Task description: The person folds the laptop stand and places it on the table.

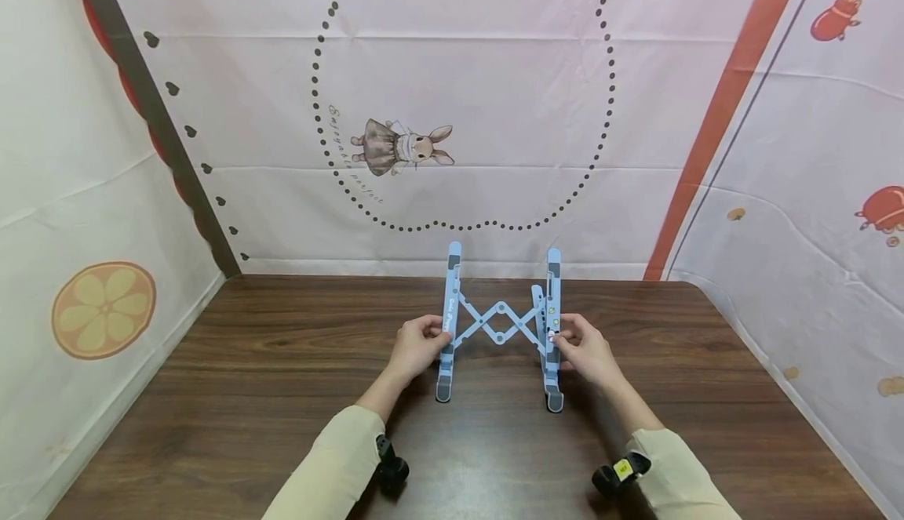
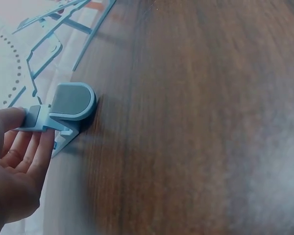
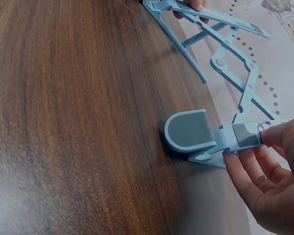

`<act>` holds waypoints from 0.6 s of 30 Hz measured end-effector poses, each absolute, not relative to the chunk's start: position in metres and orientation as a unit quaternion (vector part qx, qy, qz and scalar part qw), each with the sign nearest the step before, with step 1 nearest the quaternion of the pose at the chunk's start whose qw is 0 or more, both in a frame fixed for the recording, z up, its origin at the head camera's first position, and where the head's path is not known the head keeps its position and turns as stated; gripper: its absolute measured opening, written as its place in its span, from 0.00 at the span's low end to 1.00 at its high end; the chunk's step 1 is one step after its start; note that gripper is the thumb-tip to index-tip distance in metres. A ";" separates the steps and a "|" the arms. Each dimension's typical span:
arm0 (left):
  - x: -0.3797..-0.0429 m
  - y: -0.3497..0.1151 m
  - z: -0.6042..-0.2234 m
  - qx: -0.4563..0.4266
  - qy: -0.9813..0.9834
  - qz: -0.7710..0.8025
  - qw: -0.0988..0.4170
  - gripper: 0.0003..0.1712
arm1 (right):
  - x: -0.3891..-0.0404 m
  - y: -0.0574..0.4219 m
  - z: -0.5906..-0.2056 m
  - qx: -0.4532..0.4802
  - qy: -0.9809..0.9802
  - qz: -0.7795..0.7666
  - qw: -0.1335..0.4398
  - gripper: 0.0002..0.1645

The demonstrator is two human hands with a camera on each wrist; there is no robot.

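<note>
A blue folding stand [image 1: 500, 338] is the landmark here; it rests on the brown wooden table [image 1: 247, 394], which spreads under it and around it. At the left side of the stand, the left hand [image 1: 417, 346] grasps the left bar [image 1: 450, 300], with the thumb on top and the fingers under it. At the right side of the stand, the right hand [image 1: 588, 351] pinches the right bar [image 1: 554, 292] in almost the same manner. Between the bars, the crossed links make a zigzag. Behind the stand hangs the printed cloth [image 1: 494, 112].

In my judgement, this work asks for equal force from both hands, so that the two bars remain parallel and the links do not twist. It is good to grip lightly, to have the fingertips away from the joints, where skin could be pinched, and to let the base of the stand sit flat, without lifting one side.
</note>
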State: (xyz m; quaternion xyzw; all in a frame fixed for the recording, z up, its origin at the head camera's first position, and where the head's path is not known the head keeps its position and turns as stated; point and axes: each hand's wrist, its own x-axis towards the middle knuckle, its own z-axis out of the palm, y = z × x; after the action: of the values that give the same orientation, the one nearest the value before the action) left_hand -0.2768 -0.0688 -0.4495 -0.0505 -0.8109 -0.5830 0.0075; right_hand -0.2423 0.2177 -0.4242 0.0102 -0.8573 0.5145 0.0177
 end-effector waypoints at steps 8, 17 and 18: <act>-0.275 -0.070 -0.447 -0.048 -0.819 -0.572 0.012 0.14 | -0.244 0.217 -0.426 -0.009 -0.855 0.518 0.015 0.21; -0.274 -0.073 -0.446 -0.041 -0.819 -0.573 0.003 0.15 | -0.245 0.215 -0.428 -0.009 -0.854 0.520 0.008 0.20; -0.274 -0.074 -0.446 -0.041 -0.820 -0.571 0.003 0.15 | -0.245 0.215 -0.428 -0.011 -0.853 0.521 0.008 0.20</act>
State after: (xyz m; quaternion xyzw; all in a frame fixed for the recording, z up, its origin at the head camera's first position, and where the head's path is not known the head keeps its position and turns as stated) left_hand -0.2744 -0.0736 -0.4458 -0.0408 -0.8200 -0.5710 0.0026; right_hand -0.2447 0.2151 -0.4276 -0.0107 -0.8533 0.5212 0.0083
